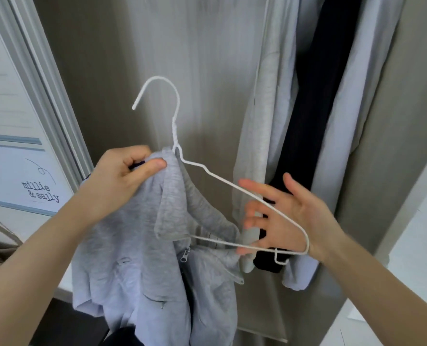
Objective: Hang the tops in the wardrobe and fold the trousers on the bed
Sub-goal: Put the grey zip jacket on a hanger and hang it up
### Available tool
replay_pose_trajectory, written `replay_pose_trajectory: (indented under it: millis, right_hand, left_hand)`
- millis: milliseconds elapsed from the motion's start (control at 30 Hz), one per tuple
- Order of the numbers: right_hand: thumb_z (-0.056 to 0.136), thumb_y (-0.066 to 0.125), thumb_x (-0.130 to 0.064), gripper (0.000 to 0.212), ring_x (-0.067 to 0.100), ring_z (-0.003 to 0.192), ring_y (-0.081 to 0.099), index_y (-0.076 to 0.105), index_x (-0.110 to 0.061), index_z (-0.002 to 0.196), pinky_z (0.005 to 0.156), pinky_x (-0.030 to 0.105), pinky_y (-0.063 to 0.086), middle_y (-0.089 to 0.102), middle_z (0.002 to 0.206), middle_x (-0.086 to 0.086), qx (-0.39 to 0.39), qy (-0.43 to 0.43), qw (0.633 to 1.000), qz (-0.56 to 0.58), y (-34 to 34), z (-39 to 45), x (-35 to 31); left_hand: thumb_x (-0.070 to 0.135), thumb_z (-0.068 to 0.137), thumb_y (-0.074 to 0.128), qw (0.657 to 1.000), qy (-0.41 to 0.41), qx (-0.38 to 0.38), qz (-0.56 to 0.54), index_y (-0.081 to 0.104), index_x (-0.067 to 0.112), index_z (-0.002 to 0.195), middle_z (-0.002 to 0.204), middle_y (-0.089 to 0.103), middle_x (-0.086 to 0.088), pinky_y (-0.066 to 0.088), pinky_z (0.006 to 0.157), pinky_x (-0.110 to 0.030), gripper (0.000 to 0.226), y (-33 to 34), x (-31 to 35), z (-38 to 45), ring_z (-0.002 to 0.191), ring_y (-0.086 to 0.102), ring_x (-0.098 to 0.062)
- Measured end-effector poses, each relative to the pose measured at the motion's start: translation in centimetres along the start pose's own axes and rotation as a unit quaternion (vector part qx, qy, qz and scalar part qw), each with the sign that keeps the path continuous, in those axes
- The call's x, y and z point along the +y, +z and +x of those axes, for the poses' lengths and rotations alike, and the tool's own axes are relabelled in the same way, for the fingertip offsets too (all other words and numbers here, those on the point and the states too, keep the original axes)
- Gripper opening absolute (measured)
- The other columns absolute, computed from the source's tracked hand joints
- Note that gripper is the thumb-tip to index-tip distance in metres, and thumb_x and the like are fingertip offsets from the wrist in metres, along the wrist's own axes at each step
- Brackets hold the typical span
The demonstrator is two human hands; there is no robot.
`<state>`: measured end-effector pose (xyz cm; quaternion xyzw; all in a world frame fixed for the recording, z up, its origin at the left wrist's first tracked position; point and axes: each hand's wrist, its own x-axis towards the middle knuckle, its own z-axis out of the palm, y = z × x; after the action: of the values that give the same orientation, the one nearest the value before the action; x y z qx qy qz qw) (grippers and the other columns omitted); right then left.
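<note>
A grey zip-up top (pixel 137 258) hangs half on a white wire hanger (pixel 212 174), its left shoulder over the hanger's left arm and its zip pull dangling below the bottom bar. My left hand (pixel 122 176) pinches the top's fabric at the hanger's neck, holding both up in front of the open wardrobe. The hanger's right arm is bare. My right hand (pixel 284 218) is behind that bare arm with fingers spread and straight, holding nothing.
Inside the wardrobe hang a light grey garment (pixel 269 96), a black garment (pixel 317 96) and a pale blue garment (pixel 352 101) at the right. The wardrobe's back panel (pixel 157 46) is behind the hanger. A sliding door frame (pixel 40 78) stands at the left.
</note>
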<state>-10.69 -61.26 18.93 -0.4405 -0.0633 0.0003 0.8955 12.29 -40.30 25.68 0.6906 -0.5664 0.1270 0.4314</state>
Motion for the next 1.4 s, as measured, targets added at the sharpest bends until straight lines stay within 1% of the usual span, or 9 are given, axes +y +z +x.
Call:
replay_pose_trajectory:
  millis: [267, 400, 533, 633, 733, 933, 1100, 1233, 1400]
  right_hand:
    - [0.063, 0.078, 0.000, 0.036, 0.021, 0.092, 0.065, 0.076, -0.016, 0.096, 0.083, 0.040, 0.052, 0.071, 0.094, 0.004, 0.219, -0.069, 0.965, -0.125, -3.4, 1.4, 3.8]
    - [0.075, 0.058, -0.003, 0.048, 0.004, 0.103, 0.061, 0.072, -0.040, 0.102, 0.087, 0.034, 0.050, 0.067, 0.110, -0.010, 0.175, -0.081, 0.831, -0.522, -2.3, 1.8, 6.7]
    - [0.082, 0.057, -0.049, 0.036, -0.004, 0.116, 0.030, 0.041, -0.068, 0.107, 0.099, 0.028, 0.023, 0.045, 0.117, -0.035, 0.111, 0.025, 0.667, -0.736, -2.9, 1.7, 8.4]
    - [0.091, 0.049, -0.047, 0.014, -0.002, 0.101, 0.036, 0.042, -0.051, 0.102, 0.085, 0.031, 0.034, 0.043, 0.103, -0.038, 0.148, -0.072, 0.609, -0.775, -3.1, 0.0, 7.0]
    - [0.095, 0.046, -0.042, 0.010, 0.007, 0.088, 0.045, 0.049, -0.036, 0.102, 0.072, 0.033, 0.045, 0.046, 0.099, -0.028, 0.163, -0.166, 0.509, -0.829, -2.4, -2.3, 4.5]
    - [0.096, 0.046, -0.033, 0.020, 0.016, 0.078, 0.051, 0.061, -0.022, 0.103, 0.068, 0.015, 0.031, 0.062, 0.098, -0.012, 0.102, -0.219, 0.328, -0.913, 0.5, -4.2, 1.9]
    - [0.097, 0.048, -0.029, 0.023, 0.019, 0.076, 0.048, 0.067, -0.016, 0.100, 0.065, 0.028, 0.045, 0.062, 0.096, -0.007, 0.052, -0.213, 0.339, -0.915, 1.4, -4.6, 1.6]
    - [0.098, 0.045, -0.033, 0.026, 0.015, 0.083, 0.047, 0.066, -0.018, 0.101, 0.068, 0.029, 0.046, 0.061, 0.096, -0.010, 0.094, -0.182, 0.375, -0.904, 0.6, -5.3, 0.5]
    - [0.100, 0.036, -0.034, 0.022, 0.011, 0.086, 0.044, 0.056, -0.025, 0.099, 0.076, 0.028, 0.041, 0.048, 0.091, -0.017, 0.159, -0.197, 0.453, -0.855, 2.6, -4.1, -0.4]
  left_hand:
    - [0.047, 0.088, 0.057, 0.999, -0.009, 0.003, -0.033, 0.054, -0.006, 0.072, 0.063, 0.041, -0.016, 0.031, 0.054, -0.014, 0.055, -0.6, -0.6, -0.7, 0.053, 0.037, -0.015]
    - [0.052, 0.085, 0.050, 0.998, -0.032, 0.021, -0.057, 0.058, 0.001, 0.076, 0.071, 0.049, -0.025, 0.035, 0.059, -0.018, 0.052, -1.0, -1.1, -1.1, 0.065, 0.046, -0.033]
    - [0.036, 0.092, 0.057, 0.986, -0.059, 0.068, -0.142, 0.068, 0.033, 0.099, 0.085, 0.070, -0.002, 0.048, 0.071, -0.013, 0.014, -1.4, -0.6, -1.3, 0.074, 0.063, -0.006]
    - [0.029, 0.094, 0.056, 0.981, -0.091, 0.115, -0.128, 0.073, 0.043, 0.097, 0.089, 0.073, 0.009, 0.050, 0.082, -0.019, 0.022, -2.6, -1.8, -2.3, 0.086, 0.064, -0.002]
    - [0.041, 0.086, 0.057, 0.984, -0.111, 0.084, -0.114, 0.072, 0.056, 0.087, 0.080, 0.059, -0.011, 0.044, 0.075, -0.034, 0.022, -3.6, -3.3, -3.7, 0.078, 0.052, -0.016]
    - [0.023, 0.093, 0.059, 0.987, -0.115, 0.079, -0.074, 0.068, 0.063, 0.086, 0.080, 0.068, -0.016, 0.041, 0.059, -0.009, 0.042, -3.2, -3.9, -4.6, 0.066, 0.051, -0.005]
    - [0.020, 0.094, 0.060, 0.981, -0.141, 0.110, -0.070, 0.071, 0.043, 0.101, 0.082, 0.070, 0.030, 0.046, 0.065, -0.003, 0.027, -2.4, -4.2, -4.5, 0.074, 0.062, 0.013]
    - [0.020, 0.095, 0.060, 0.992, -0.094, 0.069, -0.052, 0.071, 0.031, 0.113, 0.098, 0.070, 0.029, 0.047, 0.071, -0.009, 0.023, -2.0, -4.6, -4.9, 0.081, 0.061, 0.013]
    - [0.050, 0.099, 0.039, 0.984, 0.071, 0.018, 0.164, 0.063, 0.046, 0.117, 0.055, 0.043, 0.023, 0.024, 0.070, -0.036, 0.031, -0.7, -4.4, -5.3, 0.059, 0.040, 0.006]
